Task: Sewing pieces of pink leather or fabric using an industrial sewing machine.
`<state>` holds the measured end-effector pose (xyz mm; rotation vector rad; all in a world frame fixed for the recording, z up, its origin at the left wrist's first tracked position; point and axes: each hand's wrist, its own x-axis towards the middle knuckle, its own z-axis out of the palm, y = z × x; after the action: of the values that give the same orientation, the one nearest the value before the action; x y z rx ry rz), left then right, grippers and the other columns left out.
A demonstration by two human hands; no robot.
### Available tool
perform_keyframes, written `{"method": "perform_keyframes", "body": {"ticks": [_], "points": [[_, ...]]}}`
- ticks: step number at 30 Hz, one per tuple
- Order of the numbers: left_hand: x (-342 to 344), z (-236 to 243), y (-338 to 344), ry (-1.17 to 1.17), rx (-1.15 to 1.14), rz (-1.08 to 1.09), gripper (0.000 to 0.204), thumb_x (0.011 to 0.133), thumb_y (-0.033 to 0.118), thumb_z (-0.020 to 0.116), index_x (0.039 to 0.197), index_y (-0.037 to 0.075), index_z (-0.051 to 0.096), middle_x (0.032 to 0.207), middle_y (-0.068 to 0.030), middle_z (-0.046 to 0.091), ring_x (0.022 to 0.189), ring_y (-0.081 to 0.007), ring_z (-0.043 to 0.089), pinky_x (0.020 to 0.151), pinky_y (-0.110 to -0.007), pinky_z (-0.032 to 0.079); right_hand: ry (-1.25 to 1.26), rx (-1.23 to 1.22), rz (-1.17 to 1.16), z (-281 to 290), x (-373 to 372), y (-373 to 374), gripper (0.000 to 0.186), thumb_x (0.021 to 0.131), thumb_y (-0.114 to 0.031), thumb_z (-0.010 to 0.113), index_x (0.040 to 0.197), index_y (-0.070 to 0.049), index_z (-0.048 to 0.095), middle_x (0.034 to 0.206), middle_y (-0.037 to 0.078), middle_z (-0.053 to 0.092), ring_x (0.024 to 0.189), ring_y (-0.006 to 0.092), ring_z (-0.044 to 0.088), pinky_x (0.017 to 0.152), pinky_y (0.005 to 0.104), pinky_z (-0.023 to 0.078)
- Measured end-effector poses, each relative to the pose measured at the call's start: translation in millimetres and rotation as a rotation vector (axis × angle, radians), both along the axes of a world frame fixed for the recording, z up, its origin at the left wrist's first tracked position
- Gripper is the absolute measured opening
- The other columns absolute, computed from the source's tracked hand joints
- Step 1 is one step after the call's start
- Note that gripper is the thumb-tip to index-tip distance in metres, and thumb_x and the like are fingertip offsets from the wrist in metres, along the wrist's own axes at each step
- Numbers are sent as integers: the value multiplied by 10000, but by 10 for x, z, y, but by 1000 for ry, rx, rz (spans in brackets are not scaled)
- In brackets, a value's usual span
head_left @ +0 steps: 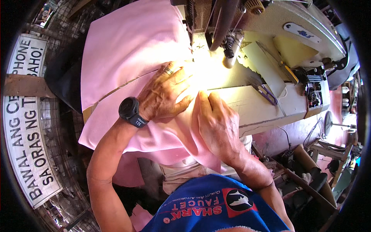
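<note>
Pink fabric (133, 42) covers the left part of a sewing machine's worktable. A second pink panel (112, 123) lies nearer me, a narrow gap between the two, and drapes over the front edge toward my lap. My left hand (164, 92), with a dark watch at the wrist, presses palm down on the cloth, fingers spread toward the needle area. Close to its right, my right hand (219, 125) pinches the near panel's edge between thumb and fingers. Lamp glare washes out the fingertips and the needle area of the sewing machine (282, 21).
Purple-handled thread snips (266, 94) and a yellow-handled cutter (290, 73) lie on the white table (247, 106) to the right. A dark rounded object (67, 75) stands at the left, before a wire mesh bearing white signs (29, 154). Wooden frames clutter the lower right.
</note>
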<state>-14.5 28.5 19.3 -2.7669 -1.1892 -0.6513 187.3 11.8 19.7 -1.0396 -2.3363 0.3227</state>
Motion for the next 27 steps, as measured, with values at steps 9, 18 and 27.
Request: {"method": "perform_keyframes", "body": {"ticks": [9,18,27], "points": [[23,15,48,-25,-55,13,311,811,187,640,1042,-20,663,1184,-194,636,1191,-384,556,1081,-507,406,-62,-25,-38,-92,37,26,362,799,-60,647,1150,23,621,896,110,584,754,256,635,613,355,537],[-7,20,93,-76,-42,21,308,828,170,634,1057,-35,657,1196,-213,623,1172,-405,555,1068,-512,413,-39,-50,-51,-38,-39,57,432,748,-77,637,1160,53,600,937,122,581,792,258,627,625,349,540],[-71,83,126,35,-34,-35,325,845,147,625,1111,-39,652,1211,-203,614,1177,-396,547,1058,-506,423,-63,-33,2,-51,-37,113,455,743,-79,646,1172,63,601,962,138,585,830,278,627,658,388,537]]}}
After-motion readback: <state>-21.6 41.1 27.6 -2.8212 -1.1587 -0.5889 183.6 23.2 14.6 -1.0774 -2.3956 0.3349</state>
